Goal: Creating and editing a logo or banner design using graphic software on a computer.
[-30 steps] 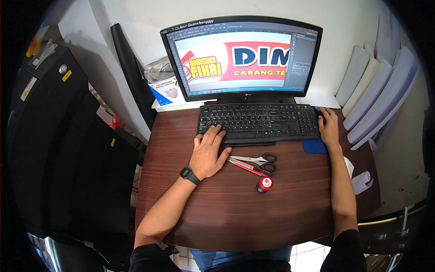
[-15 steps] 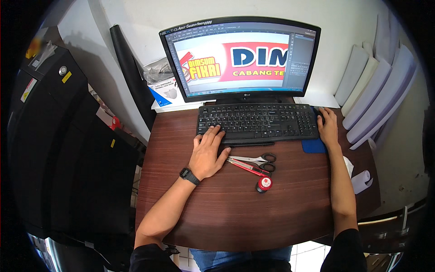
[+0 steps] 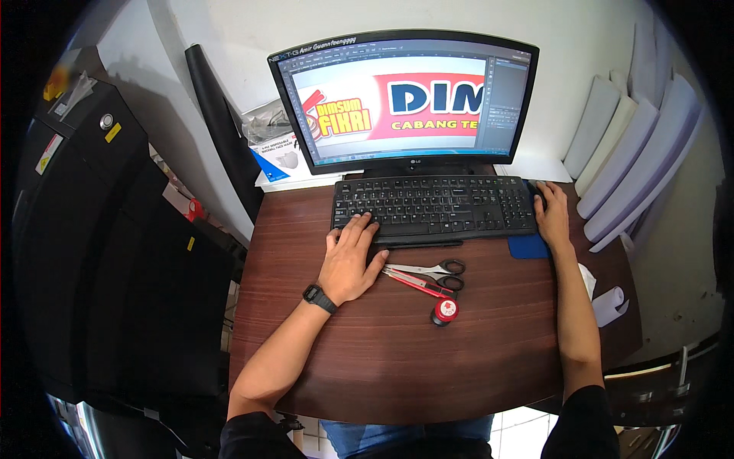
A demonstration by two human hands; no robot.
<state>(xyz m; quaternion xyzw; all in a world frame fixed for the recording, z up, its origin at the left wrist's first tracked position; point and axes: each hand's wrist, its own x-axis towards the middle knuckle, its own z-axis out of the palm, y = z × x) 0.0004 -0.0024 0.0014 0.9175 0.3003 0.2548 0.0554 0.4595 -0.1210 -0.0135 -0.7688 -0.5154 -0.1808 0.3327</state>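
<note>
**At the keyboard: one hand on the keys, one on the mouse**

On the dark wood tabletop, the left hand lies flat with its grip released, fingers spread, fingertips resting on the lower left corner of the black keyboard and the palm on the wood just in front of it. A black wristwatch sits on that wrist. The right hand is cupped at the keyboard's right end, over what seems to be a dark mouse; the hand covers nearly all of it, so I cannot tell how firmly the grip closes. Under that hand lies a blue mouse pad, touching the keyboard's lower right corner.

Just beside the left hand, in front of the keyboard, lie silver scissors with black handles, and touching them a red-handled cutter. Near these stands a small round red and black stamp.

Behind the keyboard stands a monitor showing design software with a red and white banner artwork. To its left, a white and blue box and a black roll lean by the wall. At far right, pale rolled sheets rest against the wall, with a small white paper roll near the tabletop edge.
</note>
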